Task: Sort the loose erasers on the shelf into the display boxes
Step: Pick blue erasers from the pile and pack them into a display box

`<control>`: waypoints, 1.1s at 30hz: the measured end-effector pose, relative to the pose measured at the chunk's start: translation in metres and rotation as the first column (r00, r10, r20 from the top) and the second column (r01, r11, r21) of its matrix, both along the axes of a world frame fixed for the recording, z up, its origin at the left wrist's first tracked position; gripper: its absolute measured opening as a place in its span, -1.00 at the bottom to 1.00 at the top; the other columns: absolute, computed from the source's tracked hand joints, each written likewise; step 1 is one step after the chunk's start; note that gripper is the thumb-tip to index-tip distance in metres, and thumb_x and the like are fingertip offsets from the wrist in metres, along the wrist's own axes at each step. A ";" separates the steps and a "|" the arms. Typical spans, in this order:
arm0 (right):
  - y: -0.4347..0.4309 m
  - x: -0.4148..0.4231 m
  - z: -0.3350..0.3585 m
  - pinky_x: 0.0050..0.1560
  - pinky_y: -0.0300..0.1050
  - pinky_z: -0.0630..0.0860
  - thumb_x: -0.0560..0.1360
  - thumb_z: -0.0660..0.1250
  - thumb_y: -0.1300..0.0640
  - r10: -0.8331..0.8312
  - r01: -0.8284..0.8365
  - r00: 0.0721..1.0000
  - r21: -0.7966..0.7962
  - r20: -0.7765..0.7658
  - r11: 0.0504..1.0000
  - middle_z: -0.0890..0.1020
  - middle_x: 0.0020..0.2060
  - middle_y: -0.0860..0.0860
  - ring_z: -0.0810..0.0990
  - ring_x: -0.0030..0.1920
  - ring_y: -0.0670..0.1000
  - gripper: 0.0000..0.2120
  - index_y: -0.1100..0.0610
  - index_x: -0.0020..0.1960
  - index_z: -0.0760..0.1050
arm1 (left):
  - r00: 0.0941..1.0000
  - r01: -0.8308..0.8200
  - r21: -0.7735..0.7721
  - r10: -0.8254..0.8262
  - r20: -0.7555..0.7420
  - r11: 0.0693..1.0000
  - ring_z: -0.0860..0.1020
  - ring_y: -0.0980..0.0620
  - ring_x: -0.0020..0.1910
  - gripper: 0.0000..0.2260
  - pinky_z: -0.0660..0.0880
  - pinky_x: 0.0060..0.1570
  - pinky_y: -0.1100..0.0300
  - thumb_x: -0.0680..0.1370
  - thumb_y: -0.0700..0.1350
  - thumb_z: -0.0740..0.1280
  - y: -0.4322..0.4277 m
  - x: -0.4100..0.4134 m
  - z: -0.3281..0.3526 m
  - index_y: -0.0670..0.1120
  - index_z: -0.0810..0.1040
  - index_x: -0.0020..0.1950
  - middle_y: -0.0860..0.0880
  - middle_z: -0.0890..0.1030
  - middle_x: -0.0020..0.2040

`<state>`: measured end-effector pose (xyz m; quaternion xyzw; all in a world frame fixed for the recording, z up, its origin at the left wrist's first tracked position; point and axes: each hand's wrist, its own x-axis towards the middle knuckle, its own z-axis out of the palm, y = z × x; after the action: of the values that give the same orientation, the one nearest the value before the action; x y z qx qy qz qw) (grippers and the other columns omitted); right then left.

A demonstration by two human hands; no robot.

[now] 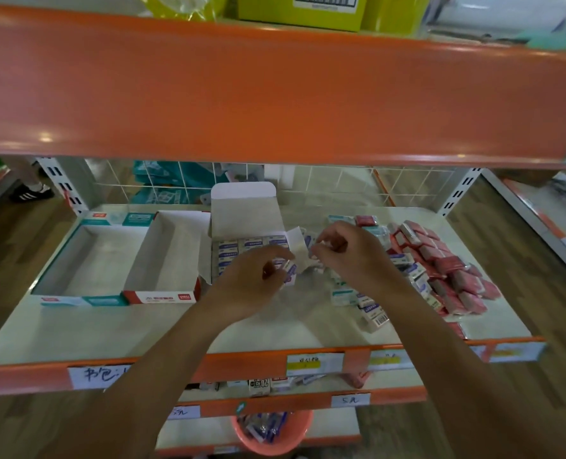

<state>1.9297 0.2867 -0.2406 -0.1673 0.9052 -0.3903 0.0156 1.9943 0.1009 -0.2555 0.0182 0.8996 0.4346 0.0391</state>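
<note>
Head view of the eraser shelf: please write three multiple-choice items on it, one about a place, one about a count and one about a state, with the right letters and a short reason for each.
1. Where on the shelf does the pile of pink erasers lie?
A. at its left end
B. at its right end
C. inside a box

2. How many display boxes stand on the shelf?
A. one
B. two
C. three

3. In what state is the teal-trimmed box?
A. empty
B. full of erasers
C. closed by a lid

Key:
1 B: the pile lies to the right of all the boxes.
2 C: the teal-trimmed box, the red-trimmed box and the white box stand side by side.
3 A: its bare floor shows.
</note>
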 end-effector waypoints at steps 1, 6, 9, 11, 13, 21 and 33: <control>-0.002 -0.001 0.000 -0.34 -0.38 0.38 0.47 0.41 0.00 -0.003 0.003 1.000 -0.008 0.015 1.000 0.58 -0.26 -0.05 0.55 -0.24 -0.11 -0.87 0.05 -0.11 0.53 | 1.000 -0.021 0.053 0.020 0.019 0.998 0.59 0.08 -0.32 -0.81 0.61 -0.22 0.11 0.57 -0.14 0.26 -0.003 -0.001 0.001 0.11 0.50 0.13 0.06 0.56 -0.24; -0.012 -0.006 0.001 -0.29 -0.22 0.50 0.52 0.35 -0.01 0.011 -0.008 0.998 -0.040 0.061 0.999 0.64 -0.28 0.00 0.62 -0.31 -0.06 -0.86 0.04 -0.03 0.49 | 0.987 -0.150 0.181 0.137 0.084 0.972 0.62 0.03 -0.35 -0.84 0.61 -0.34 0.19 0.54 -0.21 0.32 -0.011 -0.005 0.006 -0.04 0.42 0.07 -0.02 0.55 -0.10; -0.017 -0.008 0.001 -0.33 -0.26 0.50 0.56 0.31 0.06 0.095 -0.093 0.993 -0.027 0.075 0.995 0.63 -0.33 -0.04 0.61 -0.38 -0.13 -0.95 0.00 0.01 0.51 | 0.982 -0.186 0.202 0.176 0.069 0.961 0.64 0.03 -0.36 -0.84 0.61 -0.34 0.20 0.54 -0.22 0.31 -0.016 -0.006 0.008 -0.03 0.41 0.06 0.01 0.54 -0.08; -0.020 -0.012 0.000 -0.28 -0.16 0.56 0.55 0.32 0.08 0.138 -0.139 0.986 0.004 0.097 0.990 0.65 -0.32 -0.04 0.63 -0.36 -0.14 -0.94 -0.01 0.01 0.54 | 0.979 -0.202 0.204 0.193 0.063 0.958 0.65 0.04 -0.35 -0.83 0.61 -0.33 0.21 0.54 -0.23 0.30 -0.019 -0.008 0.009 -0.01 0.43 0.07 0.01 0.56 -0.08; -0.023 -0.015 -0.002 -0.25 -0.08 0.59 0.52 0.37 0.11 0.164 -0.170 0.980 0.044 0.113 0.984 0.67 -0.29 -0.03 0.65 -0.33 -0.12 -0.89 0.01 0.04 0.55 | 0.978 -0.207 0.205 0.197 0.068 0.956 0.66 0.03 -0.31 -0.82 0.62 -0.30 0.21 0.53 -0.23 0.31 -0.022 -0.009 0.010 -0.01 0.45 0.08 -0.02 0.58 -0.06; -0.035 -0.019 -0.004 -0.34 -0.36 0.40 0.45 0.45 0.09 0.207 -0.223 0.973 0.187 0.098 0.957 0.57 -0.20 -0.11 0.53 -0.24 -0.18 -0.83 0.08 0.02 0.57 | 0.977 -0.213 0.024 0.213 0.003 0.977 0.59 0.08 -0.15 -0.73 0.60 -0.09 0.20 0.42 -0.12 0.48 -0.030 -0.008 0.013 0.06 0.40 -0.06 0.10 0.55 -0.07; -0.050 -0.015 -0.013 -0.19 -0.15 0.45 0.46 0.41 0.13 0.284 -0.200 0.951 0.450 -0.127 0.870 0.52 -0.11 -0.01 0.55 -0.13 0.03 -0.85 0.11 0.03 0.58 | 0.989 -0.148 0.005 0.148 0.016 0.989 0.55 0.12 -0.14 -0.78 0.49 -0.12 0.34 0.44 -0.19 0.45 -0.035 -0.004 0.015 0.05 0.44 -0.20 0.15 0.54 -0.16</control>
<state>1.9147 0.2365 -0.2531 -0.3082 0.9381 -0.1572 0.0153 1.9904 0.0664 -0.2406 -0.0517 0.8967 0.4393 0.0138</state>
